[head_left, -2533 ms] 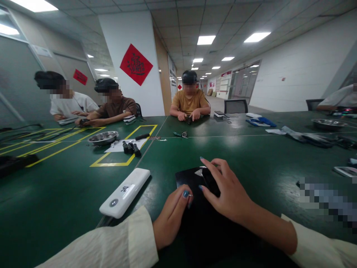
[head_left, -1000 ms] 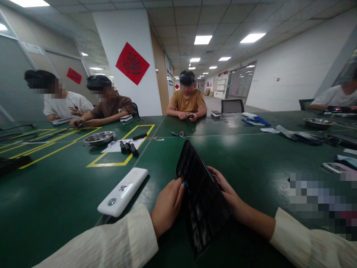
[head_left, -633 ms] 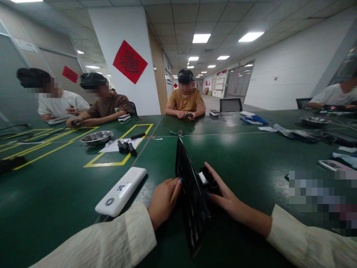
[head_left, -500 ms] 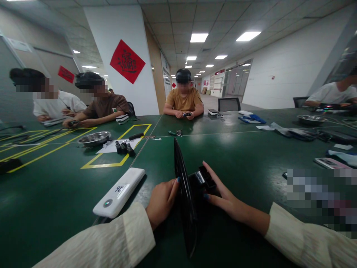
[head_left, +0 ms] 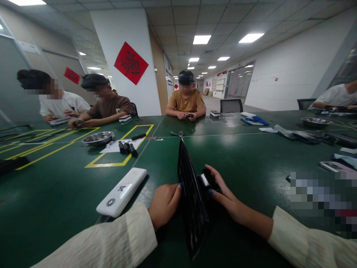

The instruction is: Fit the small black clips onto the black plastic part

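Standing on edge, the tray (head_left: pixel 192 201) could topple if the left hand (head_left: pixel 164 203), gripping its rim, slackens while the right hand (head_left: pixel 225 197) clutches a small black part (head_left: pixel 208 180).

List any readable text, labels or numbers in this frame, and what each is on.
"26", handwritten, seen at an angle so uncertain: on the label of the white power bank.
Black character on the red diamond poster on the pillar: too blurred to read.
Smaller red poster at left: unreadable.
Black tray: no text visible.

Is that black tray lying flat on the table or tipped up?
Tipped up. The black tray stands on edge, nearly upright. The left hand steadies one face and the right hand is against the other.
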`<state>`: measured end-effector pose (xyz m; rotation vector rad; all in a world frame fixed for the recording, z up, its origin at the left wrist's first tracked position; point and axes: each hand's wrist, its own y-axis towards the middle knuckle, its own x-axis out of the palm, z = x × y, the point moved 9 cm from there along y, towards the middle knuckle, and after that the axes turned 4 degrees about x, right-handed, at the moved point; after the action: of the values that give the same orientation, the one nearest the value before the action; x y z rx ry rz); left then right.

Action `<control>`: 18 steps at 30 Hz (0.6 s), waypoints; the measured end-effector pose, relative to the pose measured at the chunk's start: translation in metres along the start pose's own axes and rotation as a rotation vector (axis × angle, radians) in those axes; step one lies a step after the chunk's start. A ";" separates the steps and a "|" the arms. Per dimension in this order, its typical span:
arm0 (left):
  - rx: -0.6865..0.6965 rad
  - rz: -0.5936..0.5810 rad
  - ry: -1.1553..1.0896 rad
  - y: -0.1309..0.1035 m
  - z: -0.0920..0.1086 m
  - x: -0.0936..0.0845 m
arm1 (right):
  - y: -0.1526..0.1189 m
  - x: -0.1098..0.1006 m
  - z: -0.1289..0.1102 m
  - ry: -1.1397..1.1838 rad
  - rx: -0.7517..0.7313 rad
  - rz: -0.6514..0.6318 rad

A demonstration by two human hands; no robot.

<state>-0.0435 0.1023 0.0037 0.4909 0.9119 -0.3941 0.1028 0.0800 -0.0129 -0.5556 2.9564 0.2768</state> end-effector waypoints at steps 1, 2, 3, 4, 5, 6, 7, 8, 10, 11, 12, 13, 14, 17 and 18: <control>-0.002 -0.003 -0.005 0.000 -0.001 0.000 | 0.000 0.000 0.000 0.002 -0.010 -0.002; -0.002 -0.003 -0.002 0.000 -0.001 0.000 | 0.000 -0.001 0.000 0.003 -0.020 -0.003; -0.002 -0.001 0.007 0.000 -0.001 0.000 | 0.000 -0.001 0.001 0.002 -0.026 -0.006; -0.002 0.001 0.021 0.001 0.000 0.000 | 0.000 -0.001 0.002 0.000 -0.029 -0.007; -0.004 0.005 0.040 0.000 0.000 -0.001 | 0.000 -0.002 0.002 -0.003 -0.029 -0.005; -0.005 0.010 0.058 0.000 0.001 -0.001 | 0.001 -0.002 0.003 -0.005 -0.026 -0.004; -0.010 0.020 0.074 -0.001 0.002 -0.002 | 0.001 -0.002 0.004 -0.006 -0.023 -0.004; -0.015 0.034 0.088 -0.001 0.002 -0.003 | 0.001 -0.002 0.004 -0.006 -0.020 -0.004; -0.009 0.064 0.125 -0.003 0.002 -0.005 | 0.001 -0.002 0.004 -0.001 -0.024 0.007; 0.007 0.069 0.149 -0.004 0.003 -0.005 | 0.001 -0.003 0.003 0.002 -0.029 0.017; 0.029 0.067 0.179 -0.004 0.004 -0.005 | 0.001 -0.004 0.003 0.003 -0.033 0.030; 0.057 0.058 0.212 -0.004 0.005 -0.004 | 0.001 -0.005 0.003 0.000 -0.034 0.050; 0.086 0.049 0.242 -0.005 0.006 -0.003 | 0.001 -0.005 0.002 -0.008 -0.033 0.069; 0.144 0.069 0.277 -0.006 0.008 -0.004 | 0.000 -0.007 0.001 -0.041 -0.036 0.115; 0.156 0.077 0.275 -0.006 0.008 -0.004 | -0.001 -0.008 0.000 -0.049 -0.040 0.122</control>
<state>-0.0434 0.0935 0.0101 0.7338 1.1290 -0.3335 0.1100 0.0822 -0.0123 -0.3679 2.9471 0.3576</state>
